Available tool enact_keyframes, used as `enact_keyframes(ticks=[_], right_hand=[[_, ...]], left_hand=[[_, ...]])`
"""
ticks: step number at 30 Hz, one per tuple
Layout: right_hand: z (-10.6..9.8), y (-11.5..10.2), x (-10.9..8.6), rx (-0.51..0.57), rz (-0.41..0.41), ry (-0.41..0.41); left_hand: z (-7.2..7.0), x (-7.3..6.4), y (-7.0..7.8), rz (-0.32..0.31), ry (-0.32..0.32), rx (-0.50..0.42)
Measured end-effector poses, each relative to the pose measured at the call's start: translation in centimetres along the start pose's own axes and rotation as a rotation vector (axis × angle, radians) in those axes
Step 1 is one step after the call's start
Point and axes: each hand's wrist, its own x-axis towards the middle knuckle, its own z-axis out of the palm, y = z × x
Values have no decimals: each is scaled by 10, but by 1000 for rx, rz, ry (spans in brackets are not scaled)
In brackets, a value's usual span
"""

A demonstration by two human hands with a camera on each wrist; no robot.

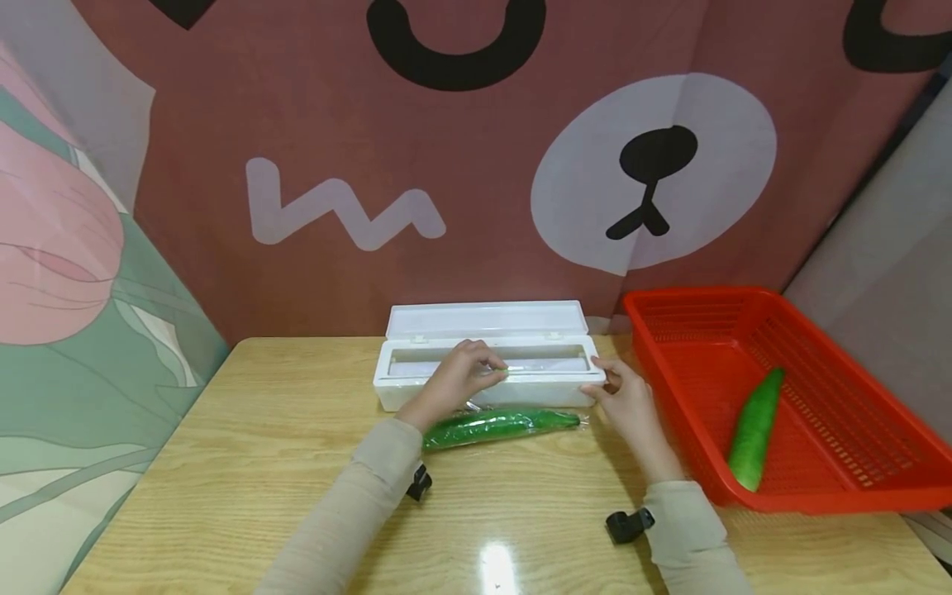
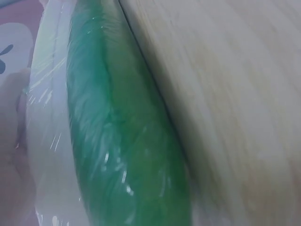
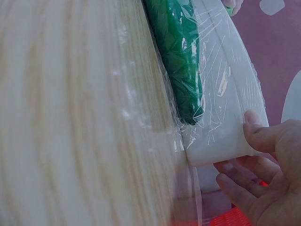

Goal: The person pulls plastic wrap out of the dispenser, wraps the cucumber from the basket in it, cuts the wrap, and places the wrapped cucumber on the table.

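Note:
A white cling film box (image 1: 487, 392) stands with its lid up, a film roll visible inside. My left hand (image 1: 455, 378) is over its front edge, finger and thumb pinching a small pale-green slide cutter (image 3: 229, 10). My right hand (image 1: 625, 405) grips the box's right end, thumb on the front and fingers round the end. In front of the box lies a green cucumber (image 1: 506, 426) covered in clear film; the left forearm hides its left end. The right wrist view shows the film (image 3: 216, 89) stretching from the box front over the cucumber (image 3: 181, 56).
To the right, a red plastic basket (image 1: 692, 446) holds another cucumber (image 1: 757, 430), unwrapped. Both stand on a wood-grain table (image 1: 245, 463). Behind the box hangs a printed cloth (image 1: 483, 165), close to the raised lid (image 1: 487, 321).

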Motion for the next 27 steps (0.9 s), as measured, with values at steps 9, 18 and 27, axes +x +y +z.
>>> enact_keyframes(ticks=[9,18,27], right_hand=[[-1,-1,1,2,27,-15],[-1,0,1,-9,21,-4],[0,0,1,4,6,-8]], left_hand=[[-4,-3,-1,-14,-10,2],[-6,-4,1,-50,-46,-8],[-9,-5,0,-28,-22,7]])
